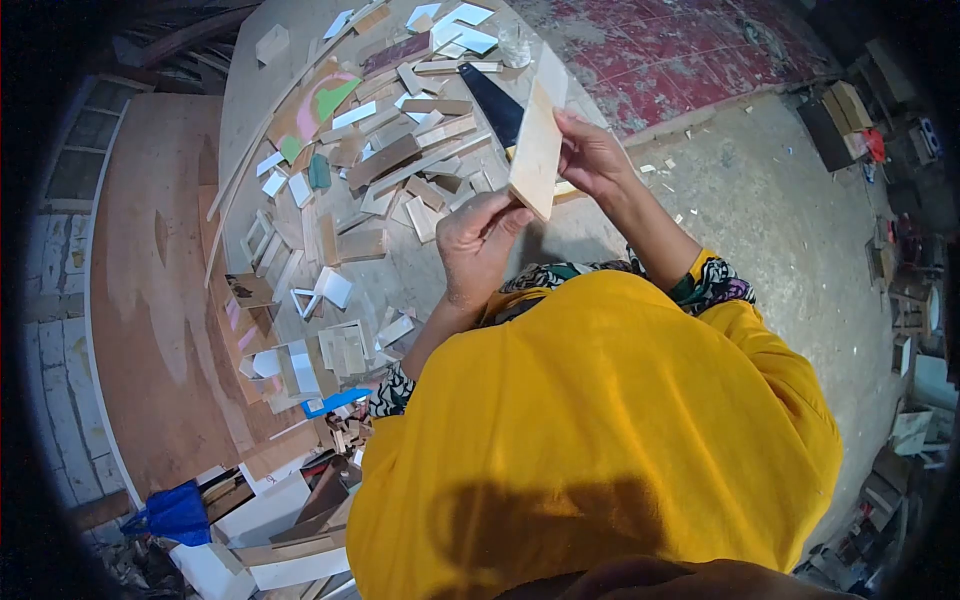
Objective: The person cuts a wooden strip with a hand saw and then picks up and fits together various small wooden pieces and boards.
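A pale wooden board (537, 150) with a slanted end is held up between my two hands over the table's right side. My left hand (478, 240) pinches its lower corner between thumb and fingers. Higher up, my right hand (592, 158) grips the board's right edge, thumb toward its face. Behind the board lies a handsaw (492, 103) with a dark blade; its handle is mostly hidden. Left of the board, many wood offcuts (420, 160) are heaped on the table.
The work table (245, 100) carries scattered scraps, a green cloth-like piece (319, 171) and a blue item (336, 402). A large plywood sheet (150, 290) stands on the left. More offcuts and a blue bag (178, 512) lie lower left. Concrete floor (780, 220) extends to the right.
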Motion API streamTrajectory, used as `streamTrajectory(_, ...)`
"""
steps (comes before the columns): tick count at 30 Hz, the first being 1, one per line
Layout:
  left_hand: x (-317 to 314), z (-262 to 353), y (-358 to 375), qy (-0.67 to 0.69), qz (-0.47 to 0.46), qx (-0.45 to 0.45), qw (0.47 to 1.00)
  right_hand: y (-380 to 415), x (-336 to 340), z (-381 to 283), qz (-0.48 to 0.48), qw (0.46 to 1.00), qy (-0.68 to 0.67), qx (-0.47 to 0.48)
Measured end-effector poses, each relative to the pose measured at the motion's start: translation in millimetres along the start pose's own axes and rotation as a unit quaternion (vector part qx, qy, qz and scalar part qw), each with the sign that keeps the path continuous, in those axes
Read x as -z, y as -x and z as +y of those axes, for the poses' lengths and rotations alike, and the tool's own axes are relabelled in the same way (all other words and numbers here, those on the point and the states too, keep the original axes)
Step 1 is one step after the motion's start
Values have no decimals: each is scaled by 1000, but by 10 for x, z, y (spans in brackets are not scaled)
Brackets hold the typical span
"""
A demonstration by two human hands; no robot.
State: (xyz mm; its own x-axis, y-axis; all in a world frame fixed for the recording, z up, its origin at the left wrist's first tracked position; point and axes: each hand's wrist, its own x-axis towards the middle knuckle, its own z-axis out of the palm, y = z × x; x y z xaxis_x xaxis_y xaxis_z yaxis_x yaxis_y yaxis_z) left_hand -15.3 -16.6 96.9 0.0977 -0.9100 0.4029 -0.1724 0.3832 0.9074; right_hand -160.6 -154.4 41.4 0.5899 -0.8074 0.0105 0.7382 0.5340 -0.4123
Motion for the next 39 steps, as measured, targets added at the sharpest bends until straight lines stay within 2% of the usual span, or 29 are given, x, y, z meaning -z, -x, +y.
streamTrajectory(2,6,-48,-14,30,16,20,999,-24,62,89,76,997,-3,-18)
streamTrajectory(6,4,-74,-7,137,39,83,986,-16,34,168,134,990,-22,-23)
streamTrajectory(13,72,-94,-22,134,31,112,984,16,-24,207,142,989,-21,-40)
streamTrajectory(19,111,-187,-24,155,54,132,978,23,-65,161,151,988,24,-12)
streamTrajectory(24,111,-310,-14,190,107,185,958,-29,-121,66,148,970,164,96)
streamTrajectory(28,194,-387,-22,262,88,201,940,-3,-139,67,134,960,213,119)
streamTrajectory(30,289,-437,-57,205,42,258,943,29,-134,71,123,947,282,86)
streamTrajectory(31,317,-485,-76,204,43,259,943,47,-152,83,123,948,282,85)
streamTrajectory(33,345,-563,-144,17,61,169,984,84,-210,128,109,914,379,91)
streamTrajectory(37,303,-579,-230,-35,58,136,988,127,-208,318,62,908,401,110)
streamTrajectory(39,254,-621,-245,-46,3,156,987,146,-176,407,60,903,416,94)
